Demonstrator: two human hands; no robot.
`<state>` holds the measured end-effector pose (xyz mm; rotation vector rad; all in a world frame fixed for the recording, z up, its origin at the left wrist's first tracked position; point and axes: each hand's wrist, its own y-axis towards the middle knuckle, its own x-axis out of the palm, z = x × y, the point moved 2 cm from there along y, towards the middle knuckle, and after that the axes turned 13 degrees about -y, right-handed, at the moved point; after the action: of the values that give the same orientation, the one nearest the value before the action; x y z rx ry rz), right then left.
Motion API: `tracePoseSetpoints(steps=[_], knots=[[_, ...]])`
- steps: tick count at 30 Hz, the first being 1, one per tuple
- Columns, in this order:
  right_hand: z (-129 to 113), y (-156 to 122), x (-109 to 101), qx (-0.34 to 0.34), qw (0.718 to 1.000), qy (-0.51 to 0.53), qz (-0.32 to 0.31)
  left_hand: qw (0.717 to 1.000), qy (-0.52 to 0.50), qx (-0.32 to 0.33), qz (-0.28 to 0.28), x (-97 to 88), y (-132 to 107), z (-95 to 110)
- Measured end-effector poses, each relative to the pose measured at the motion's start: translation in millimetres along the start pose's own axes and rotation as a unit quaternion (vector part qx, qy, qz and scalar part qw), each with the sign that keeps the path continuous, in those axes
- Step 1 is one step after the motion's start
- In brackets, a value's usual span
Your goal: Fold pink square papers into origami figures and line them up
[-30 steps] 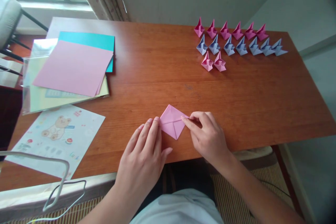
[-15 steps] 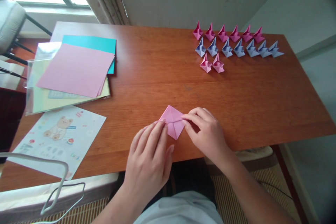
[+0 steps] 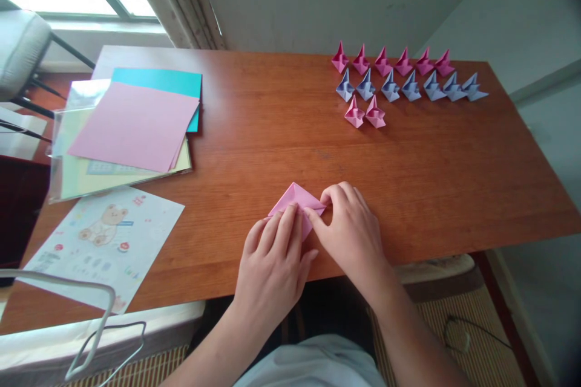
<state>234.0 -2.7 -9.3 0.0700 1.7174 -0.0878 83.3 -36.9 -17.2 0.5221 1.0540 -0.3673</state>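
A small folded pink paper [image 3: 295, 198] lies on the wooden table [image 3: 281, 127] near its front edge. My left hand [image 3: 272, 266] rests on its lower left part, fingers stretched flat and pressing it down. My right hand [image 3: 351, 233] is at its right corner, thumb and forefinger pinched on the paper's edge. The lower half of the paper is hidden under my fingers.
Rows of finished pink and blue origami figures [image 3: 394, 81] stand at the back right. A stack of pink, teal and pale sheets [image 3: 131, 124] in a clear sleeve lies at the left, with a bear-printed sheet [image 3: 102, 239] in front. A chair [image 3: 20, 48] stands by the window.
My left hand has slid right onto the pink paper and now covers its lower part. My right hand has moved slightly left, pinching the right corner.
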Motion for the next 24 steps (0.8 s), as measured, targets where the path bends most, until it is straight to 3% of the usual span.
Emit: tracePoseSetpoints(steps=[9,12,15,18,21,24], knots=[[1.4,3.1,4.7,-0.011,0.998,0.059,0.006,1.000,-0.026,-0.007,-0.010,2.6,0.8,-3.7],[4.3,2.6,3.3,-0.014,0.993,0.118,0.006,0.996,-0.086,-0.009,0.000,0.0,-0.8,-7.1],[6.3,-1.1,-2.6,-0.028,0.979,0.200,0.033,0.979,-0.194,-0.039,0.050,-7.4,-0.1,-12.5],[3.2,-8.5,-12.1,-0.065,0.966,0.229,0.104,0.937,-0.321,-0.101,0.090,-16.9,5.8,-17.3],[-6.6,-18.8,-17.6,-0.130,0.957,0.194,0.170,0.862,-0.465,-0.178,0.095,-23.1,14.8,-18.9],[-16.8,-28.4,-16.2,-0.193,0.948,0.167,0.189,0.794,-0.550,-0.239,0.101,-24.4,22.0,-19.6]])
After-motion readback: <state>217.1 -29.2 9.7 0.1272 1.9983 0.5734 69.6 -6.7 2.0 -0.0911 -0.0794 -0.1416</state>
